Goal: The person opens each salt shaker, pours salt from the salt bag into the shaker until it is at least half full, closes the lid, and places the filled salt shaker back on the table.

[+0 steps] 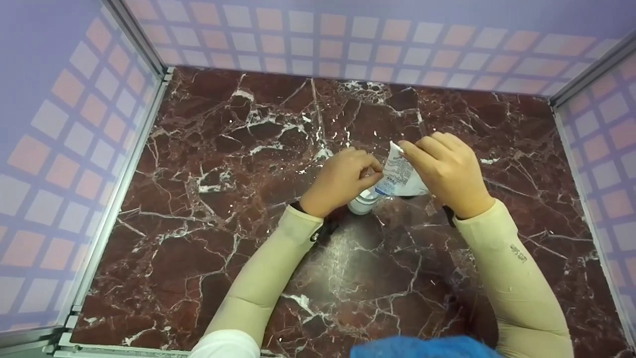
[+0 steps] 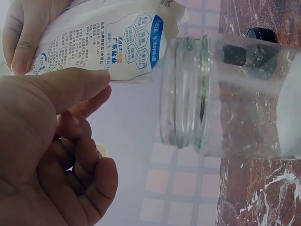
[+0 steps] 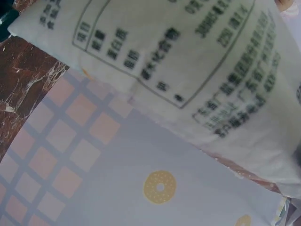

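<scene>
A white printed salt bag (image 1: 401,174) is tilted with its lower end at the mouth of a clear glass jar (image 2: 188,94). The jar (image 1: 364,203) stands upright on the table, and white contents (image 2: 290,106) show inside it. My right hand (image 1: 444,166) grips the bag's upper end; its thumb lies on the printed face in the left wrist view. Thumb and forefinger of my left hand (image 1: 345,179) pinch the bag's near edge just above the jar, the other fingers curled beneath. Printed text fills much of the right wrist view on the bag (image 3: 155,61).
A black lid-like object (image 2: 262,35) lies on the table beyond the jar. White specks are scattered over the dark red marbled tabletop (image 1: 189,278). Checked panels (image 1: 318,37) enclose the back and both sides.
</scene>
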`<action>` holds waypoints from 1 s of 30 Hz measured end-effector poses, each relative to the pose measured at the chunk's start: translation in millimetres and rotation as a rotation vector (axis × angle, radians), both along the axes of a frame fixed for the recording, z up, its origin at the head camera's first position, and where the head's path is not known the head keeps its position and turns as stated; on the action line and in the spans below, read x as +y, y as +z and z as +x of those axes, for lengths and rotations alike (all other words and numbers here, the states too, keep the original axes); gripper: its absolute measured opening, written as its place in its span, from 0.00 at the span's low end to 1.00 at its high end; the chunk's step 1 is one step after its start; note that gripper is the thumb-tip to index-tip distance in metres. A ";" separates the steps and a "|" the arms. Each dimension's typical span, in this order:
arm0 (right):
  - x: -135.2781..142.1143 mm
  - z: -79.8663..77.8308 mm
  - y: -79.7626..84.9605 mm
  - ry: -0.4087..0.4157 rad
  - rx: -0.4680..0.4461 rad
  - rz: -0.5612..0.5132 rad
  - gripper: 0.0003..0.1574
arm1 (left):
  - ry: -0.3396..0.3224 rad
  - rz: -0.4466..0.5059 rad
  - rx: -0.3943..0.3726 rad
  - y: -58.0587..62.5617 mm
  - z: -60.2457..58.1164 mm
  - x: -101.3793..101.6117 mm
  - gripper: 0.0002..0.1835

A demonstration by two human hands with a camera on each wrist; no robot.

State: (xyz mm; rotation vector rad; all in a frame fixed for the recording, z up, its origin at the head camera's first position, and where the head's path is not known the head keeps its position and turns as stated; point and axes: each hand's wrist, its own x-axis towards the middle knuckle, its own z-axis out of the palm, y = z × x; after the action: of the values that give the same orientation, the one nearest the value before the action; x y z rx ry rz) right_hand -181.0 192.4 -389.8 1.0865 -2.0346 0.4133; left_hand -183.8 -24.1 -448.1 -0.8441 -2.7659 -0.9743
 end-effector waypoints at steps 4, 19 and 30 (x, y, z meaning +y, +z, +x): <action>-1.5 -1.1 3.2 -0.009 0.002 0.017 0.06 | 0.008 -0.009 -0.009 0.4 -0.1 -0.5 0.09; -5.1 -1.8 12.9 -0.008 -0.004 0.047 0.06 | 0.008 0.033 0.011 -0.2 0.7 -2.2 0.11; -9.1 -2.6 19.0 0.004 -0.002 0.100 0.07 | 0.006 0.016 -0.013 4.2 1.1 -3.7 0.11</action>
State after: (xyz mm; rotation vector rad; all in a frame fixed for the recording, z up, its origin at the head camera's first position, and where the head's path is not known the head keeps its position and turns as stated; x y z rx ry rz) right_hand -183.6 183.3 -370.7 1.1505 -2.0737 0.3178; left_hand -182.7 -27.8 -443.9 -0.8290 -2.7665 -1.0027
